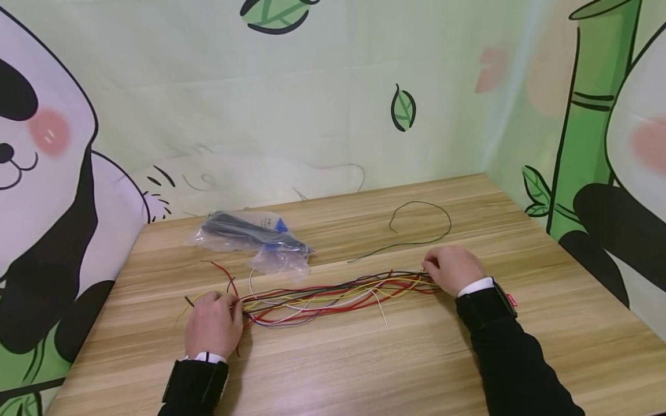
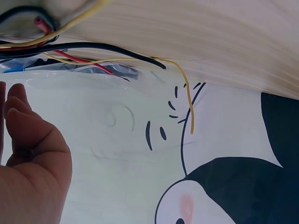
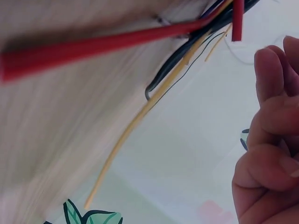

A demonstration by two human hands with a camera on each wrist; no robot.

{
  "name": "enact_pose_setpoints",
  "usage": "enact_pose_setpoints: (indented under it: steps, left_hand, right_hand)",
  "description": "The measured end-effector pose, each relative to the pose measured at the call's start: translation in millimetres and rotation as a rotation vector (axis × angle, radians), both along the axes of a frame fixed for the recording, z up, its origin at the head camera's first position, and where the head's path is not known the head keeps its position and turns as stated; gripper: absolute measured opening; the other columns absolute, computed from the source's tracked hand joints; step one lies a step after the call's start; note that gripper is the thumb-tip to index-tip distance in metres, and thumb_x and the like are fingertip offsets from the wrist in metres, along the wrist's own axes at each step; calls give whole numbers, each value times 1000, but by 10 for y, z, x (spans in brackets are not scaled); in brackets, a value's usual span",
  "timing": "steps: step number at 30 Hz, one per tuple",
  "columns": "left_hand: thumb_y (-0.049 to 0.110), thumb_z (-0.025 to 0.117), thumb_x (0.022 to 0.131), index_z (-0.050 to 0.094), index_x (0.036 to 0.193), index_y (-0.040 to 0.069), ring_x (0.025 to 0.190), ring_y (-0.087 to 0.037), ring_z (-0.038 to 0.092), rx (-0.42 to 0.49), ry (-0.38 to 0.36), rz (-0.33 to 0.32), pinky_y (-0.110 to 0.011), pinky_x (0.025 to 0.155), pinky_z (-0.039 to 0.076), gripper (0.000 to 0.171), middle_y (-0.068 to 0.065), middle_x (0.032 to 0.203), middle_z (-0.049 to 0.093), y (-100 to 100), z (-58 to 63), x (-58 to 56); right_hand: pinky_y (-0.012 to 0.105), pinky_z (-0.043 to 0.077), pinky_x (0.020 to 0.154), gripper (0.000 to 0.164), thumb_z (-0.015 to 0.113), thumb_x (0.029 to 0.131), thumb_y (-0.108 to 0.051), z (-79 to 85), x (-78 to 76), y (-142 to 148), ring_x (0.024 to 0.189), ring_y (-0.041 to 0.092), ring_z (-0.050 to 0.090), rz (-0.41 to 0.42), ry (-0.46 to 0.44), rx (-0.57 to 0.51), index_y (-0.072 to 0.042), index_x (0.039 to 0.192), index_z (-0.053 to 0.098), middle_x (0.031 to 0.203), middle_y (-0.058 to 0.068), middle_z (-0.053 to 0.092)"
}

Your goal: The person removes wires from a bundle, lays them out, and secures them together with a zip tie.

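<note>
A loose bundle of red, black, yellow, white and purple electrical wires (image 1: 322,303) lies lengthwise across the wooden table. My left hand (image 1: 213,326) is over its left end. In the left wrist view a gap shows between thumb and fingers (image 2: 39,135), and the nearby wires (image 2: 84,46) pass clear of the visible fingertips. At the bundle's right end, my right hand (image 1: 455,268) has its fingers bent, thumb and index close together. The right wrist view shows these curled fingers (image 3: 268,163) beside red, black and yellow wires (image 3: 126,135); the frame edge hides any grip.
Behind the bundle's left half lies a clear plastic bag (image 1: 255,231) with dark contents. A single dark green wire (image 1: 450,222) curves on the table (image 1: 364,370) beyond my right hand. One white wire end (image 1: 382,312) sticks out toward me. A printed cloth (image 1: 322,104) hangs behind the table.
</note>
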State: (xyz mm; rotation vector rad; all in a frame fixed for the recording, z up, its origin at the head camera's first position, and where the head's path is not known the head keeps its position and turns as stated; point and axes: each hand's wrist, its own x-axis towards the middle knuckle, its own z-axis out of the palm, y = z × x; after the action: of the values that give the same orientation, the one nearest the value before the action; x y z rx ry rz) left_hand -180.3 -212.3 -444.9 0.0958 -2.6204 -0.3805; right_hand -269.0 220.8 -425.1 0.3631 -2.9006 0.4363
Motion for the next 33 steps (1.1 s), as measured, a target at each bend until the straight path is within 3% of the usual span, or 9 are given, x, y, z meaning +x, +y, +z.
enact_pose_setpoints:
  steps: [4, 9, 18, 28, 33]
  left_hand:
    - [12, 77, 84, 76, 93, 2, 90, -40, 66, -11, 36, 1, -53, 77, 54, 14, -19, 93, 71, -7, 10, 3]
    - [13, 78, 83, 77, 94, 2, 89, -40, 66, -23, 60, -3, -53, 75, 54, 16, -18, 92, 71, -1, 31, -6]
    - [12, 80, 81, 77, 91, 1, 85, -38, 65, -37, 109, -5, -51, 72, 53, 15, -18, 91, 72, -29, 44, -4]
    - [12, 80, 79, 77, 89, 4, 82, -38, 66, -52, 146, -5, -52, 68, 53, 13, -16, 89, 72, -11, -14, -18]
    - [13, 80, 80, 77, 90, 4, 86, -39, 66, -48, 132, -9, -53, 70, 54, 14, -16, 90, 72, 19, -5, -23]
  right_hand:
    - [39, 54, 66, 13, 69, 93, -19, 37, -20, -19, 71, 19, 67, 3, 20, 5, -10, 92, 78, 83, 6, 76]
    - [38, 52, 63, 15, 68, 94, -21, 204, -102, -61, 67, 17, 65, 34, -1, 70, -9, 94, 78, 81, 6, 75]
    - [42, 54, 62, 14, 68, 92, -19, 454, -502, -289, 67, 19, 65, 156, -31, 286, -12, 82, 75, 79, 4, 74]
    - [42, 57, 72, 1, 70, 83, -6, 256, -789, -507, 81, 26, 70, 220, -115, 436, -7, 83, 71, 88, 8, 75]
    - [42, 58, 71, 10, 74, 81, -10, 125, -874, -503, 80, 27, 71, 224, -90, 482, -7, 77, 65, 84, 9, 72]
